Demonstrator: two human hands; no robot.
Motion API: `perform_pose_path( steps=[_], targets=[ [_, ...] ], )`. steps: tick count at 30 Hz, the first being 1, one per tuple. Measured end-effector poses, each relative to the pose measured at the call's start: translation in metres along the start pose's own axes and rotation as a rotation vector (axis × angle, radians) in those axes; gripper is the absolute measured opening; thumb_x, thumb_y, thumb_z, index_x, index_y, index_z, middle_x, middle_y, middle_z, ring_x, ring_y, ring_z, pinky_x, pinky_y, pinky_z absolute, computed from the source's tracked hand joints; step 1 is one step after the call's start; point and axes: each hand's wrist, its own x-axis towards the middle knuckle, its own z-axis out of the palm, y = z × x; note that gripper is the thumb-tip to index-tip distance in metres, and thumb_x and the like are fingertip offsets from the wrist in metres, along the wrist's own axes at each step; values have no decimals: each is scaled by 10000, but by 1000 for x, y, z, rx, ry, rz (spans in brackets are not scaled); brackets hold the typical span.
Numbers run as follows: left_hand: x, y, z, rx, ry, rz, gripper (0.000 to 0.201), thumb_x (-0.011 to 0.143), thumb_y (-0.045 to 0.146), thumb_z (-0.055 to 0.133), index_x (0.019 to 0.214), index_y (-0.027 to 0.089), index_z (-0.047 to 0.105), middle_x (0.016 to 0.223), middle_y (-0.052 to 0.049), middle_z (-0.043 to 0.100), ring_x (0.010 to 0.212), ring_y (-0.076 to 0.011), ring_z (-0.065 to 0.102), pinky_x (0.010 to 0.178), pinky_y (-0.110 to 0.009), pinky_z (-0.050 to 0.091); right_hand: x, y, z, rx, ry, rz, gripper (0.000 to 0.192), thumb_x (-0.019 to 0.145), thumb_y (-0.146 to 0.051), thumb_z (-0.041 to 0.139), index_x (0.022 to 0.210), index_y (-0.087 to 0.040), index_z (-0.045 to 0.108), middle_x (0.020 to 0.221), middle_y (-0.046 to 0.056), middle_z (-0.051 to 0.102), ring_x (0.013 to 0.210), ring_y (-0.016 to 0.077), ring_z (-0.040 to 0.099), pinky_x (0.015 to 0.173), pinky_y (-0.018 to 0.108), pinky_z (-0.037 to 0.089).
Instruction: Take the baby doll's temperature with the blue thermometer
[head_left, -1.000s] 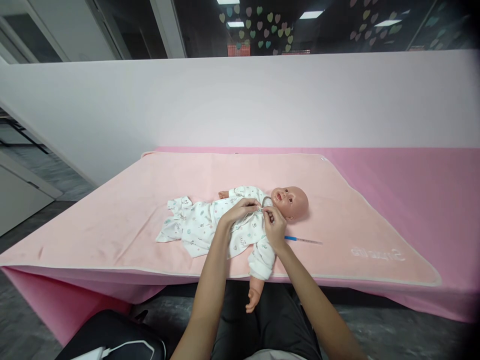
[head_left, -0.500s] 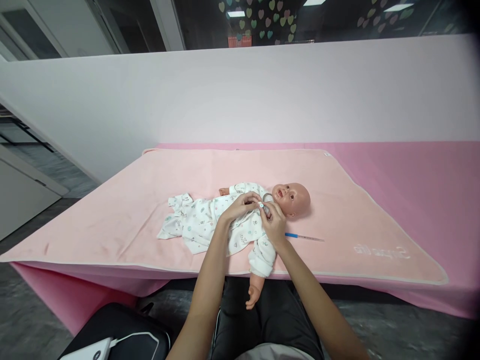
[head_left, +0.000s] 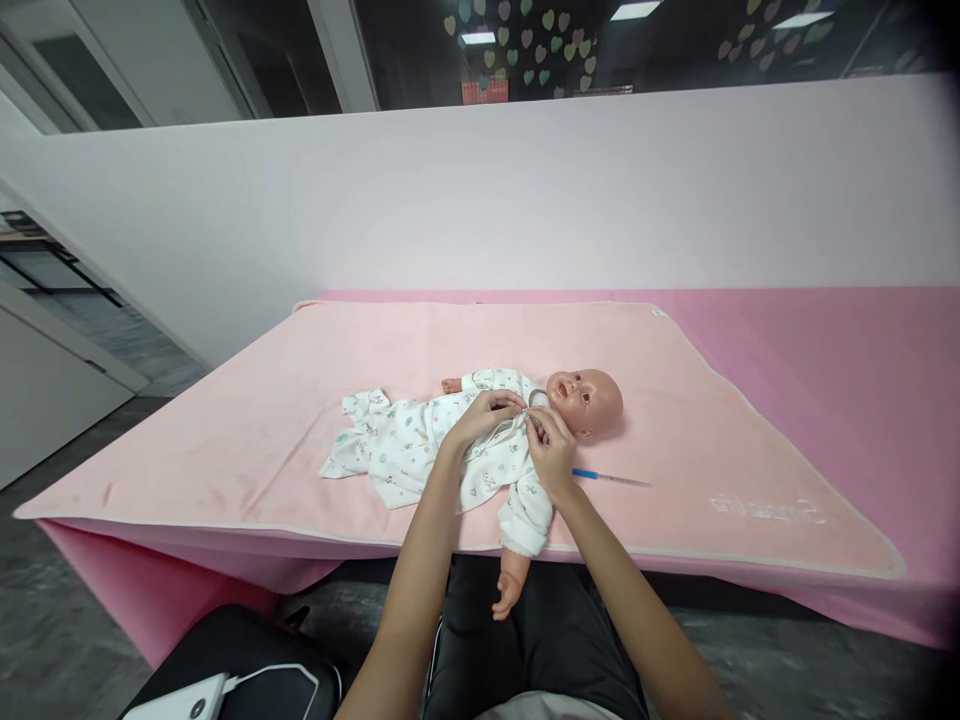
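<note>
A baby doll (head_left: 592, 402) lies on its back on a peach blanket, head to the right, dressed in a white printed onesie (head_left: 405, 440). At the onesie's neckline, just below the doll's chin, my left hand (head_left: 484, 415) pinches the fabric edge between thumb and fingers. My right hand (head_left: 553, 450) meets it there, its fingertips closed on the cloth from the other side. The small spot between both sets of fingertips is mostly hidden. One doll arm (head_left: 510, 585) hangs over the table's near edge, towards my lap.
A thin stick with a blue end (head_left: 585, 473) lies on the peach blanket (head_left: 720, 430), right of my right hand. Pink cloth (head_left: 862, 390) covers the table beneath. A white partition (head_left: 487, 200) rises behind. At lower left, a white device (head_left: 176, 700) with a cable rests on a black seat.
My fingertips have closed in together at the neckline, and the small white round piece seen between them earlier is now covered. The view has shifted slightly.
</note>
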Motion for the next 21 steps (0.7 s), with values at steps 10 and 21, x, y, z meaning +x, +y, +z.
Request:
perform_pose_path(
  steps=[10, 21],
  targets=[
    [-23, 11, 1, 274, -88, 133, 547, 674, 265, 723, 1195, 219, 565, 1190, -82, 587, 1110, -223, 526, 951, -349, 412, 0, 3, 0, -3, 44, 49, 210, 894, -258, 486, 1022, -176, 631, 953, 80, 631, 842, 166, 605, 755, 300, 508],
    [-72, -15, 31, 831, 623, 341, 222, 857, 284, 530, 1055, 229, 615, 1058, -51, 637, 1025, -184, 569, 912, -366, 448, -3, -1, 0, -93, 82, -5, 240, 898, -226, 438, 1074, -155, 585, 1018, 119, 619, 786, 165, 615, 692, 293, 516]
  ],
)
